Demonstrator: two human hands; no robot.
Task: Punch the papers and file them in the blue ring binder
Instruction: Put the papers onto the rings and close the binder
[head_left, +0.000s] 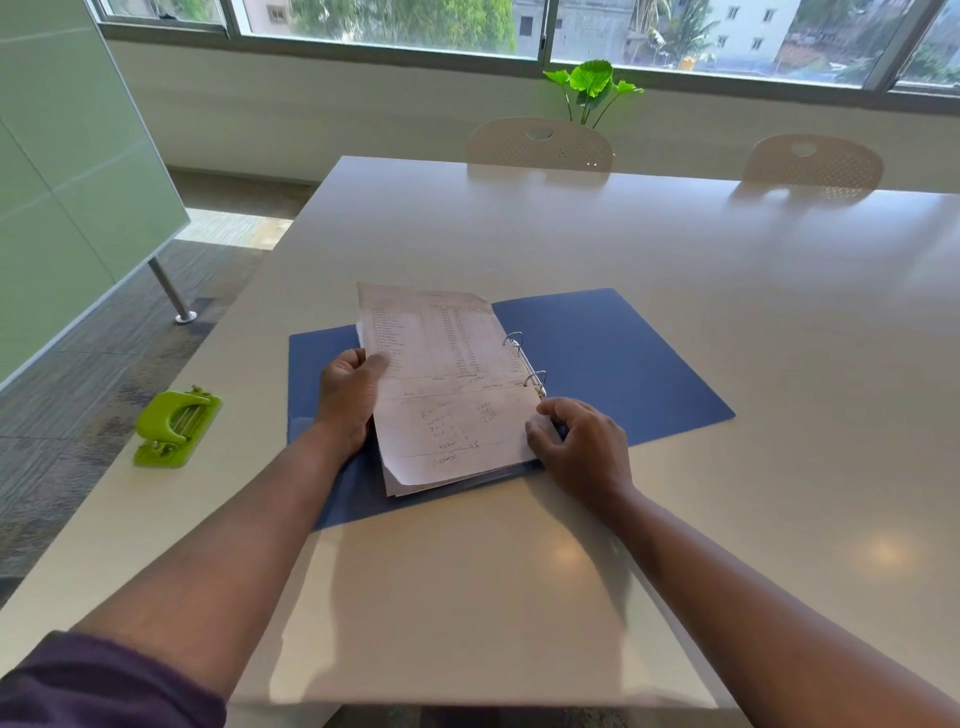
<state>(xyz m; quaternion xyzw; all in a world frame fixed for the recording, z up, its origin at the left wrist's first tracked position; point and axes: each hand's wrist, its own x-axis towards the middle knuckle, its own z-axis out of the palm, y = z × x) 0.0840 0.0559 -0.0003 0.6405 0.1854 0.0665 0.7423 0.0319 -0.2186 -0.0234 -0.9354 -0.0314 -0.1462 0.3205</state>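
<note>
Left hand (349, 396) grips papers (447, 395); right hand (579, 447) pinches corner; binder (613, 358) spine hidden.

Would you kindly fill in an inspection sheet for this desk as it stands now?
Surface: glossy white table, with glare patches.
Job's things: open blue ring binder lying flat; stack of printed, handwritten papers at its two metal rings; green hole punch apart at the left edge.
Clutter: nothing seen.
Grippers: left hand grips the papers' left edge; right hand rests at their right edge near the rings.
Cables: nothing seen.
Surroundings: two white chairs, leafy plant, window, green glass partition.
</note>
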